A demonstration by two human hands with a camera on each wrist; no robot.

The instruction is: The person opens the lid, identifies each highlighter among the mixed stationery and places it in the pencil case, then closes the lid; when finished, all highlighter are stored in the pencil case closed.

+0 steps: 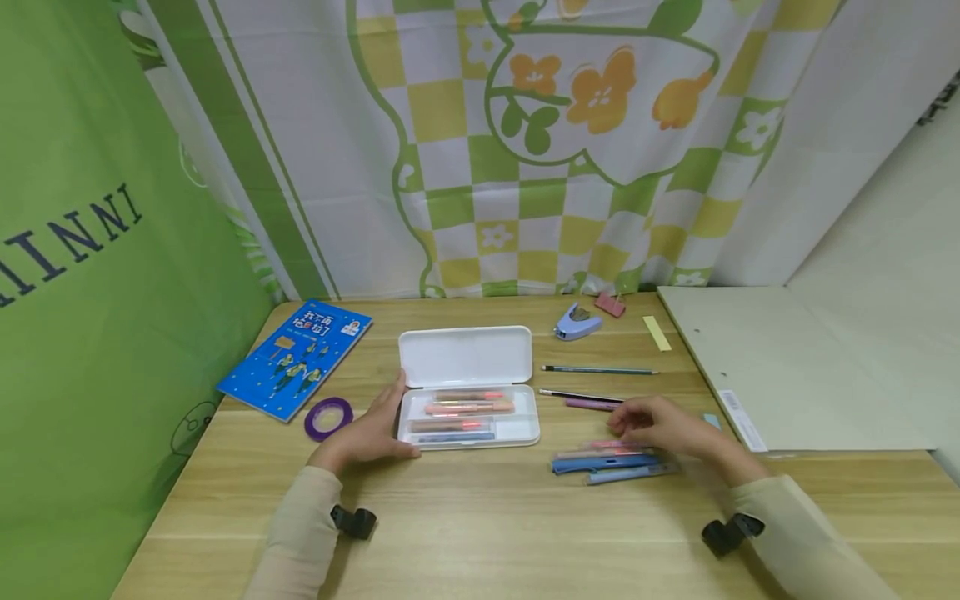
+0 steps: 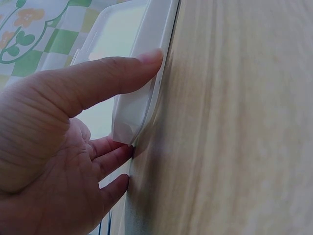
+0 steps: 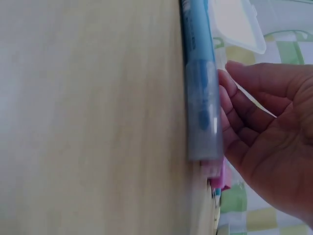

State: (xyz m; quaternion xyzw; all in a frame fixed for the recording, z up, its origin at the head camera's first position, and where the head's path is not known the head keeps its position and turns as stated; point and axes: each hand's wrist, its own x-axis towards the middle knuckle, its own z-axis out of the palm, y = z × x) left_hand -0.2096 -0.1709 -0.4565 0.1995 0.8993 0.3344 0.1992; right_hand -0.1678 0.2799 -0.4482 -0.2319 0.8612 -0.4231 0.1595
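A white pencil case [image 1: 465,417] lies with its lid [image 1: 467,357] folded back. Several pens and markers [image 1: 471,408] fill its tray. My left hand [image 1: 375,425] holds the left end of the case. In the left wrist view the thumb [image 2: 122,73] presses the front edge while other fingers lie along the end. My right hand [image 1: 660,425] hovers with loosely bent fingers over a group of loose pens, with nothing visible between thumb and fingers. Below it lie a blue pen [image 1: 603,463] and a light blue highlighter [image 3: 201,88]. A purple pen [image 1: 592,404] reaches toward its fingertips.
Two pencils [image 1: 600,370] lie right of the case. Behind them are a lilac stapler-like tool [image 1: 577,323], a pink binder clip [image 1: 610,305] and a yellow strip [image 1: 657,332]. At left are a blue book [image 1: 296,358] and purple tape roll [image 1: 327,419]. A large pale board [image 1: 810,367] stands right.
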